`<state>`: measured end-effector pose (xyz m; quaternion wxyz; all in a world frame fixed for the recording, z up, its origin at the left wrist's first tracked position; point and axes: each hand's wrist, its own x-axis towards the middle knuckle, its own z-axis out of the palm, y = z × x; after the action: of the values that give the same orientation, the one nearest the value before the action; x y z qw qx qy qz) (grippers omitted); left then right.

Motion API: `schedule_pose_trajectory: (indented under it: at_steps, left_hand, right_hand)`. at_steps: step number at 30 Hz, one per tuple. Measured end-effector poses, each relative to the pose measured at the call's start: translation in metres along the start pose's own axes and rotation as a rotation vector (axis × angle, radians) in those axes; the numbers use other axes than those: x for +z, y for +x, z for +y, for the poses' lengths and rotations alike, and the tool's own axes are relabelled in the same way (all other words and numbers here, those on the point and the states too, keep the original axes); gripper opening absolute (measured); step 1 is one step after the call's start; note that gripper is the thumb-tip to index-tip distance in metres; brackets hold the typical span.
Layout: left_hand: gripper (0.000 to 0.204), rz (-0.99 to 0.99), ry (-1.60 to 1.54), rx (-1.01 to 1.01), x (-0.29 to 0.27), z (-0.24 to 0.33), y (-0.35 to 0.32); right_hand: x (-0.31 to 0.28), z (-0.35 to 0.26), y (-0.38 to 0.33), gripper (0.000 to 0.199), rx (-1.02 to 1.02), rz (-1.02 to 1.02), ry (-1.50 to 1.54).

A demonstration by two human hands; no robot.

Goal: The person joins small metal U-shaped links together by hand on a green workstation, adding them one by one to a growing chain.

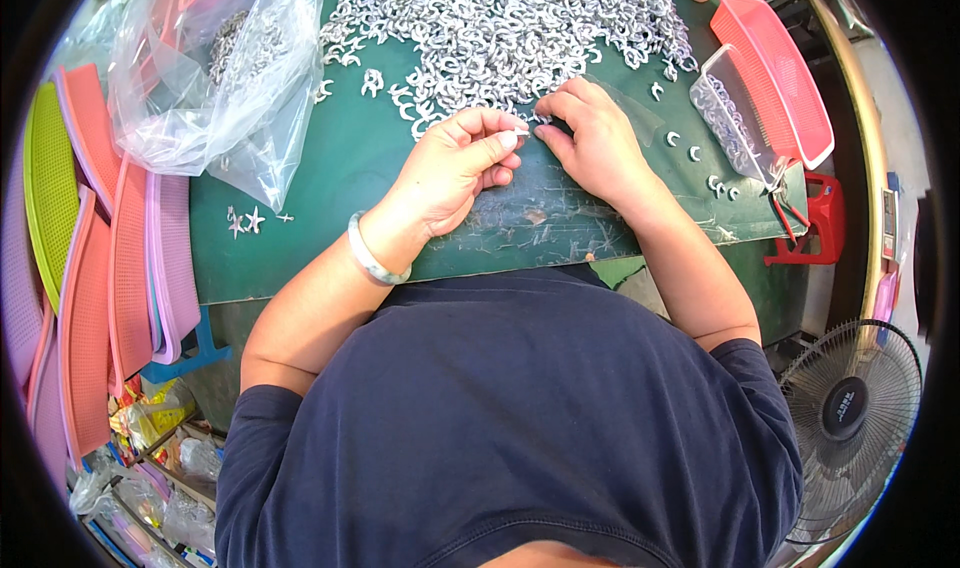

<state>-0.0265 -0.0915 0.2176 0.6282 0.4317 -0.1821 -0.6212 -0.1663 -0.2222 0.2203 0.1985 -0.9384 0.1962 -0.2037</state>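
Fingers (497, 138) of left hand (455, 168) pinched shut on a small white clip (520, 131), long axis pointing across toward right hand (590, 138). Right fingers curled, tips down just beside that clip; grip unclear. Heap of white clips (510, 28) just beyond both, on green worktop (330, 208); right hand nearer.

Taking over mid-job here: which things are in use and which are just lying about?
In use: left hand, right hand, small white piece pinched between them, pile of white clips.
Lying about: plastic bag, pink baskets, fan, red stool.
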Motion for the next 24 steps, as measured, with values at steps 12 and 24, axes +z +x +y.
schedule_pose_trajectory:
  at_steps: [12,24]
  left_hand:
    - [0.015,0.028,-0.132,-0.043,-0.001,0.008,0.0]
    - [0.011,0.08,0.036,-0.025,0.011,0.006,0.004]
  right_hand:
    - [0.002,-0.002,0.001,0.013,0.009,0.082,-0.074]
    - [-0.008,-0.015,0.0,0.011,0.274,0.003,0.8]
